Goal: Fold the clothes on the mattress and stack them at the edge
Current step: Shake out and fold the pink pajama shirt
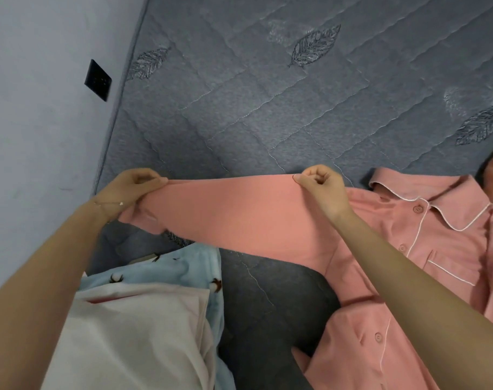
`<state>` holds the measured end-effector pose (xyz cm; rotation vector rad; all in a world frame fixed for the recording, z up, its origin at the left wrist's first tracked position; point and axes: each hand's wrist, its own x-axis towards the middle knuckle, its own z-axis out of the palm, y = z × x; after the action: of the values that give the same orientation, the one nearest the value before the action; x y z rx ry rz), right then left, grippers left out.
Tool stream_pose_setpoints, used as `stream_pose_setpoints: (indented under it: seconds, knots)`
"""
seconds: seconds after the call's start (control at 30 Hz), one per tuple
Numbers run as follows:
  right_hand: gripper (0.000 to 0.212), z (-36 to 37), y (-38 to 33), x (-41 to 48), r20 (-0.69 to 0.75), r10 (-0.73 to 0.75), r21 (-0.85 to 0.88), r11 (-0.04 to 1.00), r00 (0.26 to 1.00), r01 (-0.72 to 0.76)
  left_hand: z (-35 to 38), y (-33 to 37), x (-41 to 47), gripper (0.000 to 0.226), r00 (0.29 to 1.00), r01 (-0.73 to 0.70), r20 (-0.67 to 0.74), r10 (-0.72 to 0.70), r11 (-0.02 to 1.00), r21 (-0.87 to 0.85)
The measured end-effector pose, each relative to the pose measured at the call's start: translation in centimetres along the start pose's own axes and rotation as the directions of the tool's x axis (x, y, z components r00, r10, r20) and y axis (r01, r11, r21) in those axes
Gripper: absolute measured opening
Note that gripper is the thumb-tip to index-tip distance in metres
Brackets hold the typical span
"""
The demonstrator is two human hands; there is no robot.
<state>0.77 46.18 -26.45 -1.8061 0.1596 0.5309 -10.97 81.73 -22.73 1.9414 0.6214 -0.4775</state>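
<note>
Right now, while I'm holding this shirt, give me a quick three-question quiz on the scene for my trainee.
1. True or false: the left hand and the right hand both pinch the sleeve of the pink shirt.
2. What lies on the light blue cloth? A) a white folded cloth B) a black sock C) a red towel
3. Fill in: the shirt's collar and pocket are edged in ___ piping.
Key: 1 true; 2 A; 3 white.
</note>
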Motion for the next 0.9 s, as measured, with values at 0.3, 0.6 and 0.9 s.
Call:
stream_pose_setpoints:
  seconds: [0.3,0.6,0.9]
  knots:
    - [0.015,0.7,2.3,-1.0,0.045,-0.108,-0.32,0.94,0.993,0.117,3.4,-2.9,0.9,0.024,0.958,0.154,-0.283,0.05,0.74,0.655]
    - [0.046,-4.9,3.5,-4.5,0.07,-0.306,-0.628,0.726,0.949,0.28,13.6,3.0,0.6,0.051,0.917,-0.247,-0.033,0.397,0.633,0.734]
    - [0.068,-16.3,7.3,-8.2,0.125,-0.193,-0.796,0.566,0.973,0.214,28.6,11.3,-0.2,0.058,0.838,-0.427,0.161,0.521,0.443,0.788]
